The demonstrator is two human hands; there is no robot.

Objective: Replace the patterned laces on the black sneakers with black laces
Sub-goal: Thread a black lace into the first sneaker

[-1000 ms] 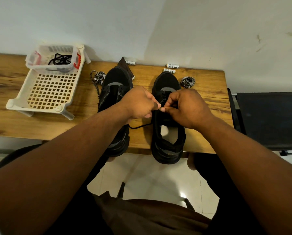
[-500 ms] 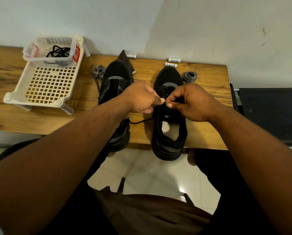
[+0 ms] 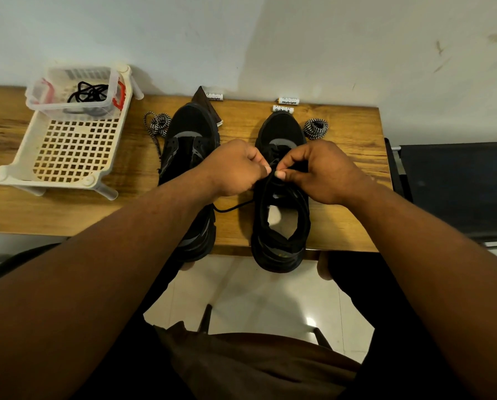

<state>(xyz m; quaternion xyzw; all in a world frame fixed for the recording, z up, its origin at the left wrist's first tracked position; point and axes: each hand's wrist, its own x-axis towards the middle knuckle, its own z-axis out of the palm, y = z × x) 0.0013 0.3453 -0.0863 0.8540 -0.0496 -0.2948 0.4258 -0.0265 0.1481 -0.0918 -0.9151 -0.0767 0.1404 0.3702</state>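
Two black sneakers stand side by side on the wooden table (image 3: 342, 215), toes to the wall. Over the laced part of the right sneaker (image 3: 282, 226), my left hand (image 3: 235, 168) and my right hand (image 3: 325, 171) meet fingertip to fingertip, each pinching the black lace (image 3: 233, 207). A slack stretch of that lace trails left under my left wrist. My left forearm partly covers the left sneaker (image 3: 189, 145). One patterned lace (image 3: 156, 127) lies left of the left sneaker, another coiled patterned lace (image 3: 316, 128) sits right of the right sneaker's toe.
A white slatted basket (image 3: 68, 157) stands at the table's left, with a clear tub (image 3: 74, 93) holding another black lace (image 3: 87, 92). Small white labelled tubes (image 3: 288, 101) and a dark card (image 3: 204, 99) lie by the wall. A black surface (image 3: 458, 186) adjoins on the right.
Both hands have stayed together over the right sneaker, working the black lace with small finger shifts. The camera view has drifted slightly.
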